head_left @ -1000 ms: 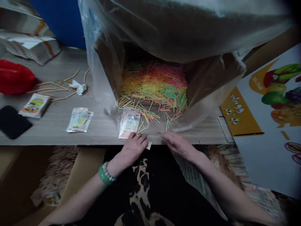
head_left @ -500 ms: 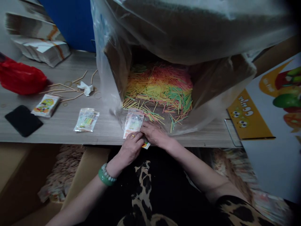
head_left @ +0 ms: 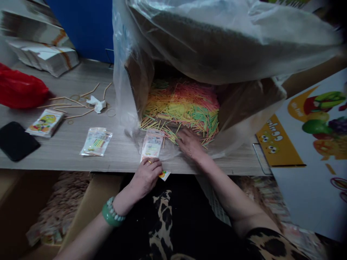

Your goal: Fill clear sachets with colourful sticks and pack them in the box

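Clear plastic packets are lying stacked at the table's front edge, lower centre of the frame, and the left hand is pinching their near end with curled fingers. Just right of them, the right hand is resting flat, fingers loosely spread, on coloured sticks spilling from a plastic-lined cardboard box at centre. Another packet is lying further left, beyond it a black phone and a red bag.
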`<action>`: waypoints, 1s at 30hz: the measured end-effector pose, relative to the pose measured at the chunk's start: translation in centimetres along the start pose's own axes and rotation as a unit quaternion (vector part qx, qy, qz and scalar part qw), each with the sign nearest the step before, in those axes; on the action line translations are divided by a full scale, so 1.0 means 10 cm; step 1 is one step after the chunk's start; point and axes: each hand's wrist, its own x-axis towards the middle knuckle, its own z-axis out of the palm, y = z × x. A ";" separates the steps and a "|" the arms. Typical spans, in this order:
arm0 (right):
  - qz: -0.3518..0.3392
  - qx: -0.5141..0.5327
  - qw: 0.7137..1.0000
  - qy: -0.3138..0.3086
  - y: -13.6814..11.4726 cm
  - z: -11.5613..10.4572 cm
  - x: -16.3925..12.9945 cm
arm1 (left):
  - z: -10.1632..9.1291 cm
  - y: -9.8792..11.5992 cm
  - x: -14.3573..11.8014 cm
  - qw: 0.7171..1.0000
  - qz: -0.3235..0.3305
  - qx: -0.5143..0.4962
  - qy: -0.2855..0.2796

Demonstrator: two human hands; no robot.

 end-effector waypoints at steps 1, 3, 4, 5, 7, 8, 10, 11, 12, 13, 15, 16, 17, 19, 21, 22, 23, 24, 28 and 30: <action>0.019 0.012 1.000 0.015 0.03 -0.01 0.00 | -0.01 0.05 0.07 1.000 0.002 0.011 -0.008; 0.051 0.022 0.998 0.034 0.04 -0.01 0.00 | 0.02 0.15 0.25 0.999 0.010 0.037 -0.025; 0.058 0.023 0.998 0.032 0.03 0.00 0.00 | 0.05 0.19 0.35 0.998 0.015 0.047 -0.031; 0.058 0.021 0.998 0.025 0.02 0.00 0.01 | 0.10 0.21 0.44 0.998 0.020 0.052 -0.035; 0.042 0.015 0.999 0.001 -0.02 0.00 0.03 | 0.21 0.22 0.60 0.998 0.018 0.045 -0.038; 0.030 0.012 0.999 -0.013 -0.03 0.00 0.04 | 0.27 0.20 0.66 0.999 0.013 0.035 -0.037; 0.008 0.007 0.999 -0.041 -0.03 -0.01 0.07 | 0.35 0.14 0.72 0.999 0.005 0.007 -0.035; -0.001 0.003 0.999 -0.054 -0.02 -0.02 0.08 | 0.37 0.11 0.73 0.999 0.004 -0.010 -0.036; -0.007 -0.004 0.998 -0.064 0.00 -0.03 0.09 | 0.38 0.09 0.72 0.999 0.004 -0.027 -0.038; -0.011 -0.015 0.997 -0.070 0.02 -0.03 0.10 | 0.37 0.06 0.71 0.998 0.005 -0.044 -0.040; -0.017 -0.051 0.996 -0.073 0.06 -0.03 0.10 | 0.32 0.04 0.68 0.997 0.007 -0.069 -0.046; -0.019 -0.074 0.994 -0.073 0.06 -0.02 0.10 | 0.29 0.04 0.66 0.996 0.006 -0.078 -0.048; -0.022 -0.097 0.992 -0.075 0.05 -0.01 0.10 | 0.27 0.04 0.66 0.995 0.001 -0.085 -0.048; -0.029 -0.135 0.987 -0.078 0.01 0.02 0.11 | 0.23 0.05 0.65 0.994 -0.017 -0.101 -0.043; -0.024 -0.158 0.984 -0.078 -0.05 0.05 0.13 | 0.22 0.06 0.66 0.992 -0.040 -0.117 -0.036; -0.017 -0.166 0.983 -0.076 -0.08 0.06 0.15 | 0.23 0.06 0.65 0.991 -0.051 -0.123 -0.033; -0.005 -0.172 0.982 -0.072 -0.10 0.08 0.17 | 0.24 0.06 0.65 0.989 -0.059 -0.129 -0.031; 0.013 -0.173 0.982 -0.070 -0.10 0.09 0.19 | 0.25 0.06 0.64 0.988 -0.067 -0.134 -0.028; 0.126 -0.114 0.983 -0.075 -0.02 0.05 0.26 | 0.30 0.04 0.60 0.984 -0.086 -0.154 -0.010; 0.181 -0.056 0.980 -0.061 0.07 0.00 0.28 | 0.31 0.03 0.59 0.982 -0.089 -0.168 -0.001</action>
